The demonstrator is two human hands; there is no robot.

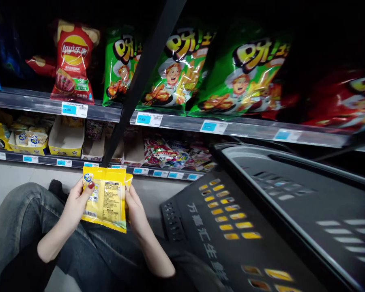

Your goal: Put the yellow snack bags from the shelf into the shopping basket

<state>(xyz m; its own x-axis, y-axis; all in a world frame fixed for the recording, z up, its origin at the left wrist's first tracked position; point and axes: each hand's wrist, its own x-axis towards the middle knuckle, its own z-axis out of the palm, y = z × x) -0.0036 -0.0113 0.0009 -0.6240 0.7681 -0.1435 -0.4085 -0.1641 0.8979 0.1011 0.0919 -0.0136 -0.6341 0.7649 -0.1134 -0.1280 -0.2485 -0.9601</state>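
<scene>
A yellow snack packet point(111, 198) is held up in front of my knees, its printed back with small text and a barcode turned toward me. My left hand point(75, 201) grips its left side, the thumb with a dark red nail lying on the front. On the right edge, my right hand point(136, 207) is closed around the packet, its fingers mostly hidden behind. A second yellow edge shows beside that hand; I cannot tell whether it is another packet or a fold.
A dark grey shopping basket point(197, 219) stands close on the right, with yellow showing through its slots. Ahead, the upper shelf point(167, 119) holds a red chip bag point(73, 61) and green snack bags point(176, 73). Open cartons point(66, 136) and small packets line the lower shelf.
</scene>
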